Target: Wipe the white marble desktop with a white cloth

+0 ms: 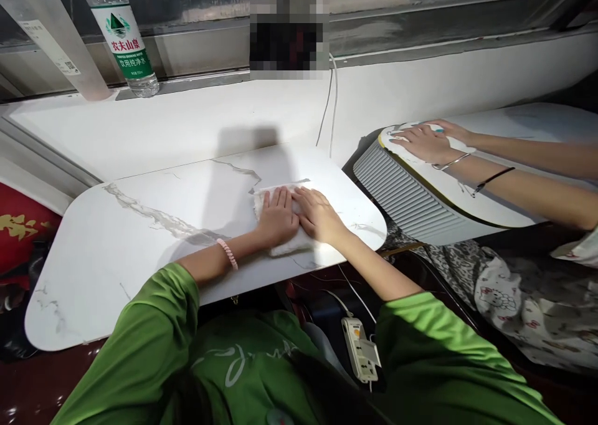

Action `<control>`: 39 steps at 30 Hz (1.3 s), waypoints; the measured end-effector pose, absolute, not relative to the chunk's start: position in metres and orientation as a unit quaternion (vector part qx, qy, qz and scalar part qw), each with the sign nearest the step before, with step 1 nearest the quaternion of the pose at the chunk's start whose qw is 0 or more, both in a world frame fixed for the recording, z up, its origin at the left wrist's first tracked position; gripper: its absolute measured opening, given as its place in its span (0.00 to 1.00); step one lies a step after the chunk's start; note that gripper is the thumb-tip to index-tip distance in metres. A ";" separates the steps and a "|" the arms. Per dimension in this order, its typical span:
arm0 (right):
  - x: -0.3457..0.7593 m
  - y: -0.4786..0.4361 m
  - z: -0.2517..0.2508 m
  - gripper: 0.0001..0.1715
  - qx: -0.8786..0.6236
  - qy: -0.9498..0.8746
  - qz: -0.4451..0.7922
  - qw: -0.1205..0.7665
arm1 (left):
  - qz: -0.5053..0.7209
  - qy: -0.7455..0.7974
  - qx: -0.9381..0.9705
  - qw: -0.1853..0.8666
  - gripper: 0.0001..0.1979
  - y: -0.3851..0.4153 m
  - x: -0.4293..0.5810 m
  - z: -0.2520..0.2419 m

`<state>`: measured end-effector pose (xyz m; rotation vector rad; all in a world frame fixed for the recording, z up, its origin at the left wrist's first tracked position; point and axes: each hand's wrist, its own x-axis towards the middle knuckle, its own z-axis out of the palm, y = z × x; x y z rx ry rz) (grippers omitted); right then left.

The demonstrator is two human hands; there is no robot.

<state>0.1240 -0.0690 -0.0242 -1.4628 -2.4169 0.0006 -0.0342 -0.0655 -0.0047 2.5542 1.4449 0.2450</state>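
Observation:
A white cloth (293,241) lies on the white marble-patterned tabletop (140,238), near its right end. My left hand (278,216) rests flat on the cloth with fingers stretched out. My right hand (317,213) lies flat beside it on the same cloth, fingers extended and touching the left hand. Both arms wear green sleeves, and a pink band circles my left wrist.
Another person's hands (427,141) press on a second white tabletop (495,207) at the right. A water bottle (124,35) stands on the window ledge at the back left. A power strip (359,347) lies below the table edge. A white cable (334,101) hangs down the wall.

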 end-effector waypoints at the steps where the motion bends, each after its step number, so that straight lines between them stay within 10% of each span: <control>1: 0.117 -0.055 -0.025 0.33 -0.509 -0.846 0.001 0.158 | 0.083 0.491 0.862 0.096 0.31 -0.054 -0.041 -0.005; 20: 0.053 0.115 -0.022 0.32 -0.498 -0.845 0.034 0.190 | 0.120 0.558 0.820 0.044 0.28 0.103 -0.091 -0.012; 39: 0.203 -0.047 -0.016 0.33 -0.541 -0.829 0.075 0.122 | 0.110 0.508 0.853 0.048 0.30 -0.050 0.049 -0.012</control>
